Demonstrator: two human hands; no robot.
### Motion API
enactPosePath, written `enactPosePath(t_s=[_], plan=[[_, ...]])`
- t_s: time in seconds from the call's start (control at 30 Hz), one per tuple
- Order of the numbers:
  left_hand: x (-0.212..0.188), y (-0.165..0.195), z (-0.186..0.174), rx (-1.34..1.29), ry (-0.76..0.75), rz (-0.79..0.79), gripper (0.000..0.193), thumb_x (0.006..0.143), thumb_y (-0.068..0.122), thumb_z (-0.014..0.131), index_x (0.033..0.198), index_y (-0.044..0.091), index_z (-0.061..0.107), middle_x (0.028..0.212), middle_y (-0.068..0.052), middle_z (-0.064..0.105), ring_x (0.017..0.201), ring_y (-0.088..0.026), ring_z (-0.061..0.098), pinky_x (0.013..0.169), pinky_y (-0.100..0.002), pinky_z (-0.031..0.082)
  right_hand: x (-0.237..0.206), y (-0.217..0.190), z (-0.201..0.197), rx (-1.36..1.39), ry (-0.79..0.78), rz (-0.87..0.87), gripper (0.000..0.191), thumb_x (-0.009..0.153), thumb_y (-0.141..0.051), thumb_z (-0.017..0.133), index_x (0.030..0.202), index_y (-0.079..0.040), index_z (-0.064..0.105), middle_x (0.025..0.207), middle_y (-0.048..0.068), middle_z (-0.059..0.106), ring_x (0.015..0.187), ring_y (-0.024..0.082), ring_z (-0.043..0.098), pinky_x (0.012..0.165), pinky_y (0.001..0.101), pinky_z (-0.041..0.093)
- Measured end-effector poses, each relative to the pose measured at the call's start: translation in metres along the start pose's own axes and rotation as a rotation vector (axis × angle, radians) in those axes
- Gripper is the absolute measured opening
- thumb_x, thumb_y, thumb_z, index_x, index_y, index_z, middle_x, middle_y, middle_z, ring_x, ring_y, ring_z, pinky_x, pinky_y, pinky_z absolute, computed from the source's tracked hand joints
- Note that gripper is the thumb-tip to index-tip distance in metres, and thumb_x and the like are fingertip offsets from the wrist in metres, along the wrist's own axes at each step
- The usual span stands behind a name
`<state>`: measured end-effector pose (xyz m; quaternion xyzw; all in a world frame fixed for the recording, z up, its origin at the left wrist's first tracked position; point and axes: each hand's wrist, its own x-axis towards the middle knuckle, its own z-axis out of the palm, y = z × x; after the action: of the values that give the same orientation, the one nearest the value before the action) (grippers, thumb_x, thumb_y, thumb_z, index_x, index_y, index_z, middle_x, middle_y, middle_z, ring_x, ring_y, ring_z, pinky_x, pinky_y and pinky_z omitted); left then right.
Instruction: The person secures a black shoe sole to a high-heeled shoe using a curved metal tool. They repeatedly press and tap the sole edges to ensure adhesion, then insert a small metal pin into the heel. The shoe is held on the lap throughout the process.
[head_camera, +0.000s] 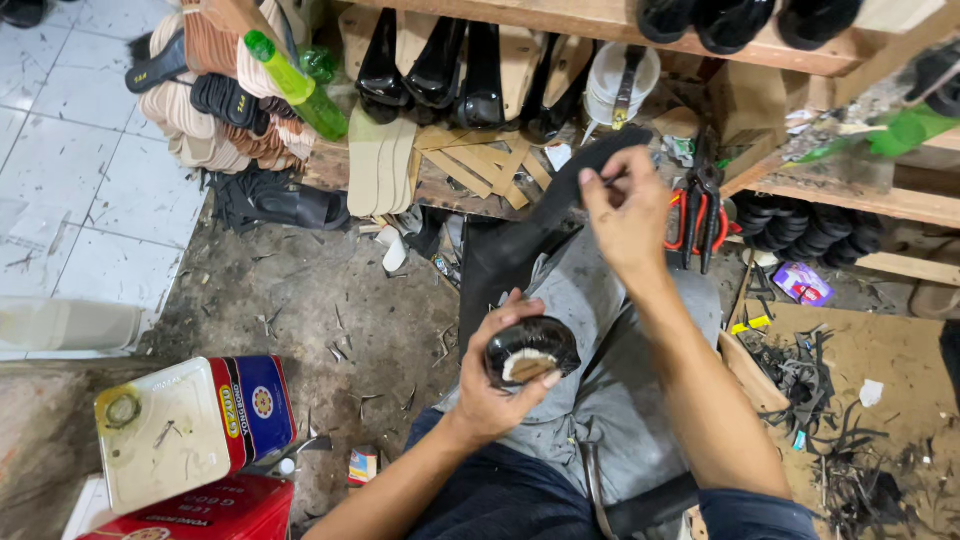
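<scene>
Shoe upper (560, 215), black and glossy, lies across my lap, its heel end cupped in my left hand (500, 385), where pale lining shows uncovered. My right hand (625, 215) pinches its far end shut-fingered; I judge the work midway. Near left, a red-and-blue rectangular tin (195, 425) lies on the floor; far right, a small purple packet (802, 283).

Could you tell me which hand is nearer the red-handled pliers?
Right. The right hand is just beside the red-handled pliers; the left hand is lower, farther away, holding a black shoe's heel.
</scene>
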<state>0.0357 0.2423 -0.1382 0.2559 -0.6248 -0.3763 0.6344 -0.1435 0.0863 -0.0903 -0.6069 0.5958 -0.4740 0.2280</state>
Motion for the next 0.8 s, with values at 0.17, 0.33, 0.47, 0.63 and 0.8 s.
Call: enactPosePath(t_s=[0.17,0.33,0.47,0.63,0.8], plan=[[-0.007,0.011,0.010,0.059,-0.002,0.023,0.079,0.086,0.003,0.083,0.149,0.009,0.037,0.140,-0.018,0.060,0.138,-0.029,0.059,0.134,-0.054,0.028,-0.016,-0.044,-0.073,0.658,0.084,-0.150,0.059,0.086,0.008,0.065,0.133,-0.012,0.035,0.117,-0.008,0.062,0.099,0.007,0.071,0.084,0.0211,0.061],[0.021,0.010,0.014,0.001,0.010,-0.430,0.070,0.085,0.013,0.084,0.143,0.001,0.046,0.126,-0.013,0.064,0.117,-0.020,0.064,0.106,-0.037,0.052,-0.051,-0.035,-0.146,0.712,0.169,-0.155,0.027,0.103,0.009,0.064,0.126,0.004,0.050,0.105,0.002,0.063,0.095,0.011,0.059,0.086,0.0212,0.048],[0.063,-0.006,0.021,0.019,-0.105,-0.341,0.079,0.086,0.016,0.085,0.149,-0.004,0.043,0.133,-0.014,0.063,0.124,-0.020,0.061,0.111,-0.033,0.049,-0.098,-0.026,-0.165,0.832,0.184,-0.157,0.019,0.118,0.002,0.063,0.131,0.004,0.049,0.117,0.011,0.063,0.106,0.021,0.063,0.101,0.0318,0.053],[0.091,-0.024,0.044,0.080,-0.198,-0.274,0.095,0.080,0.016,0.089,0.152,-0.008,0.033,0.145,-0.017,0.052,0.136,-0.023,0.050,0.116,-0.034,0.039,-0.147,-0.032,-0.148,0.900,0.107,-0.048,0.028,0.111,-0.014,0.061,0.134,-0.006,0.049,0.114,0.015,0.069,0.094,0.028,0.074,0.084,0.0487,0.066],[0.107,-0.037,0.046,-0.098,-0.273,-0.303,0.091,0.081,0.015,0.086,0.152,-0.005,0.033,0.142,-0.014,0.054,0.134,-0.020,0.051,0.118,-0.033,0.040,-0.157,-0.017,-0.130,1.011,0.186,0.115,0.026,0.112,-0.015,0.058,0.135,-0.006,0.049,0.114,0.016,0.068,0.092,0.029,0.073,0.080,0.0471,0.064]])
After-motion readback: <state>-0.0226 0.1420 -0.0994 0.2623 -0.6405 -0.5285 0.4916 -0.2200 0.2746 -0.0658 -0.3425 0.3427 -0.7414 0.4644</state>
